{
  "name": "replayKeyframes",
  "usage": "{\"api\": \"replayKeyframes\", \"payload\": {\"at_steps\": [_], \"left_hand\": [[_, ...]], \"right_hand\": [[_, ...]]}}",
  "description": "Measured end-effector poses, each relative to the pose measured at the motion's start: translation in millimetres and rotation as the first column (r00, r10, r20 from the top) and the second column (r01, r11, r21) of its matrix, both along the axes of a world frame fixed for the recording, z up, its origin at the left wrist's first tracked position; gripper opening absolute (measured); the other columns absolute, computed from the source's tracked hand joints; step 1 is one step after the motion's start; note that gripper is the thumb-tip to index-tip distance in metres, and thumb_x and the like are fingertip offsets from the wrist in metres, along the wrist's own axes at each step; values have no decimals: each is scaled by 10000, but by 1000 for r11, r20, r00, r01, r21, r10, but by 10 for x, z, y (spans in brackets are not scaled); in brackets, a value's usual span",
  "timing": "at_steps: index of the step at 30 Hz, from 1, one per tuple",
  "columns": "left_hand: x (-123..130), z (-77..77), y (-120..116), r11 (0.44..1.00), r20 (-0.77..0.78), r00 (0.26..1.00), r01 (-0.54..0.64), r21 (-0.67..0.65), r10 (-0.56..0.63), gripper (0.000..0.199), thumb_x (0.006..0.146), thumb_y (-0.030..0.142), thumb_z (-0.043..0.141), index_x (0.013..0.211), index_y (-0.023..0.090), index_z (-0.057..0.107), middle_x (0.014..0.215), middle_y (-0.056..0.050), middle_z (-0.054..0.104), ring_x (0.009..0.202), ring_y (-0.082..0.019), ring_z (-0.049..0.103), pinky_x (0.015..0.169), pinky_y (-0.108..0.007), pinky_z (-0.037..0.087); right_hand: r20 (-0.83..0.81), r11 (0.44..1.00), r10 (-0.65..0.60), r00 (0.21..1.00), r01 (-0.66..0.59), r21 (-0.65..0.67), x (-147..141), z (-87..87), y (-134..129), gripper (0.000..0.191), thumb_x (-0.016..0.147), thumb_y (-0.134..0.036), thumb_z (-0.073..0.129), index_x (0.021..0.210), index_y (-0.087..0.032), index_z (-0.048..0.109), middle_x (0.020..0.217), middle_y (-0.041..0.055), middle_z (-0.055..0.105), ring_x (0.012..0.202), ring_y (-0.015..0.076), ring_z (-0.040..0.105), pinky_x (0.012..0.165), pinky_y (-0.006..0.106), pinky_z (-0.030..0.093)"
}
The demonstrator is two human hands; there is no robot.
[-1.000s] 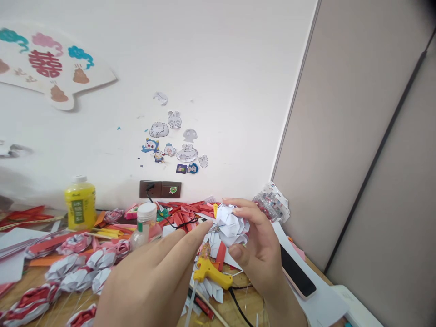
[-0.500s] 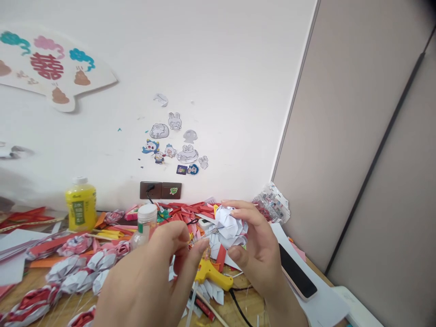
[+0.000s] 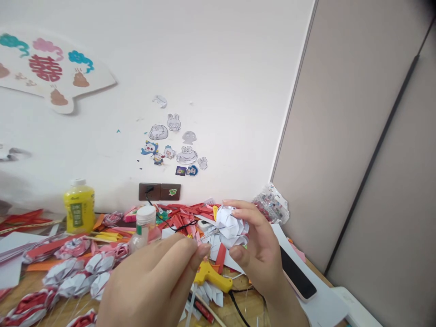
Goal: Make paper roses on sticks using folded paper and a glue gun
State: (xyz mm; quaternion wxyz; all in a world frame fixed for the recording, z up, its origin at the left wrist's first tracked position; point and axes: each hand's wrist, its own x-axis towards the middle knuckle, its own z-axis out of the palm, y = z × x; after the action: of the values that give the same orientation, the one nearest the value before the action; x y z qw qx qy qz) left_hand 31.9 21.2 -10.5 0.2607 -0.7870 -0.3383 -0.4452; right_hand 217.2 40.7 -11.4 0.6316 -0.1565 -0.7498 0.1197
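My right hand (image 3: 257, 245) is closed round a white folded-paper flower (image 3: 231, 227), thumb below and fingers over its top and far side. My left hand (image 3: 160, 277) is closed in a pinch, with its back towards me. Between its fingertips and the flower's left side runs a thin shiny strip (image 3: 210, 233); its kind is too fine to make out, and the end inside the pinch is hidden. Below the hands lies a yellow hot glue gun (image 3: 213, 276), partly covered by my left hand.
Finished paper flowers (image 3: 76, 282) lie at the left, fine glue strings among them. Red paper strips (image 3: 184, 217) heap along the wall. A yellow bottle (image 3: 79, 209) and a clear white-capped bottle (image 3: 146, 227) stand there. A phone (image 3: 296, 272) rests on white paper (image 3: 322, 302) at right.
My left hand has turned slightly, its fingers now more curled and the thumb closer to the forefinger. My right hand and the paper flower have hardly moved. The view has shifted a little.
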Motion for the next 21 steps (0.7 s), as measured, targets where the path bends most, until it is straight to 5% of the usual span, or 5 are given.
{"api": "replayKeyframes", "payload": {"at_steps": [6,12,21], "left_hand": [[50,12,-38,997,42,999,-2,-82,6,377,951,295,332,628,219,509,549,28,565,482,-111,537,476,-236,396],[37,-39,51,997,117,990,-74,-19,75,202,915,400,417,865,251,543,523,68,650,431,-120,631,396,-189,438],[-41,-106,87,995,41,999,-35,98,31,117,903,292,452,901,234,554,576,33,664,422,-123,585,561,-215,507]], "right_hand": [[2,1000,-2,1000,2,-8,0,2,-4,338,861,-407,607,1172,-295,538,1237,75,546,1175,273,487,974,462,420],[2,1000,21,1000,-21,-16,0,4,-10,333,860,-398,613,1171,-305,542,1229,74,545,1168,272,491,971,463,419],[-48,999,43,998,-44,-32,-44,-16,-15,326,856,-401,622,1161,-316,549,1231,68,545,1172,270,488,971,462,413]]}}
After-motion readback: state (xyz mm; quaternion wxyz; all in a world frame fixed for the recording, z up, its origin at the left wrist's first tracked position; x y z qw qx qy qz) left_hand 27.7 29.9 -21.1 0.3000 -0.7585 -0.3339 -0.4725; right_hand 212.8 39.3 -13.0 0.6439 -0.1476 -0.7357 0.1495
